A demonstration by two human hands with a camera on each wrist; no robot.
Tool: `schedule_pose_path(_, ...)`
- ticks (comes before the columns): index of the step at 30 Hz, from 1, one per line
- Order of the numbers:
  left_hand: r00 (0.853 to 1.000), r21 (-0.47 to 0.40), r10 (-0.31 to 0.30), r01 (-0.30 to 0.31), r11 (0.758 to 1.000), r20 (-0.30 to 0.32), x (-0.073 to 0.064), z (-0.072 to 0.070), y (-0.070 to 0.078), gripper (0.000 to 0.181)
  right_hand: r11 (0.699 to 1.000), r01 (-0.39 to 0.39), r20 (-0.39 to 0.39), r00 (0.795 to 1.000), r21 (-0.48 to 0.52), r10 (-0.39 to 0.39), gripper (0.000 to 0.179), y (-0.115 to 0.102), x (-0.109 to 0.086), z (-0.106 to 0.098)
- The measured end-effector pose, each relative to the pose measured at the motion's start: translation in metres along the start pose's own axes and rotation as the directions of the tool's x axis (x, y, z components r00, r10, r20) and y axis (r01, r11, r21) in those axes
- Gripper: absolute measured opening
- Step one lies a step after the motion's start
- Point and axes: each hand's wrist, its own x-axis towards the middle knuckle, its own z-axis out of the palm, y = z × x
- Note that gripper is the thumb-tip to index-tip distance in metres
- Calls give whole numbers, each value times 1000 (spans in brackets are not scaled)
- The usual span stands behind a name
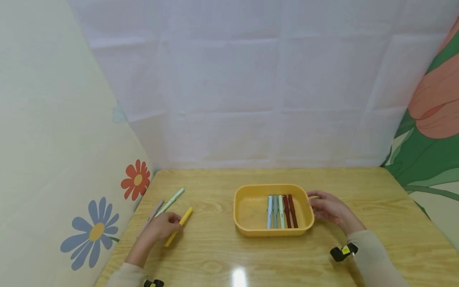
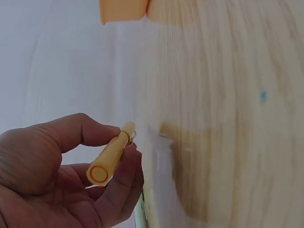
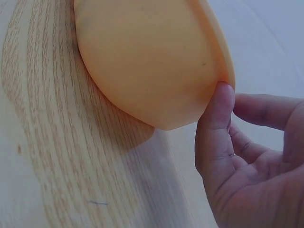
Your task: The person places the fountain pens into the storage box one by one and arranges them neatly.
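Note:
My left hand (image 1: 162,228) pinches a yellow pen (image 1: 178,227) between thumb and fingers, over the left part of the table. The left wrist view shows the round end of this pen (image 2: 99,173) pointing at the camera. A light green pen (image 1: 170,201) and a greyish mauve pen (image 1: 156,209) lie beside that hand, partly covered by it. On the right, my right hand (image 1: 331,209) holds the right end of a yellow tray (image 1: 247,229), thumb and finger at its rim. Inside lie several pens side by side: pale blue (image 1: 269,211), grey-green (image 1: 275,211), light green (image 1: 281,211) and dark red (image 1: 293,211).
The wooden table (image 1: 211,255) runs back to a white cloth (image 1: 229,99). Flower-printed sheets hang along the left side (image 1: 46,139) and right side (image 1: 437,159). Each wrist carries a black camera strap, such as the right strap (image 1: 343,252).

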Motion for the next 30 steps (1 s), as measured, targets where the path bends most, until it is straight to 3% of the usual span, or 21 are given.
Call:
schedule_pose_path(3, 1000, -115, 17, -17, 993, -2, 0, 3, 3, 33, 1000, -4, -2, 1000, -15, 4, 38, 0, 0, 1)
schedule_pose_path(6, 999, -273, 42, -38, 961, 11, 1, 6, 7, 37, 1000, -5, -10, 1000, -21, 5, 39, 0, 0, 1)
schedule_pose_path(11, 996, -494, 76, -46, 868, 41, 3, 14, 15, 52, 1000, -2, -17, 1000, -12, 2, 40, 0, 0, 0)
schedule_pose_path(17, 995, -654, 77, -18, 757, 62, 4, 24, 28, 55, 1000, -8, -21, 1000, -10, 8, 37, 1, -1, -2)
schedule_pose_path(20, 995, -701, 69, 2, 713, 73, 4, 28, 34, 58, 1000, -3, -22, 1000, -7, 3, 37, 1, -2, -1)
schedule_pose_path(22, 994, -711, 78, 3, 703, 81, 4, 29, 37, 59, 1000, 3, -24, 1000, -10, -3, 39, 0, -1, 0)
schedule_pose_path(30, 975, -713, 170, -18, 700, 142, 10, 40, 52, 63, 999, 2, -29, 1000, -32, -3, 44, 1, -1, 3)
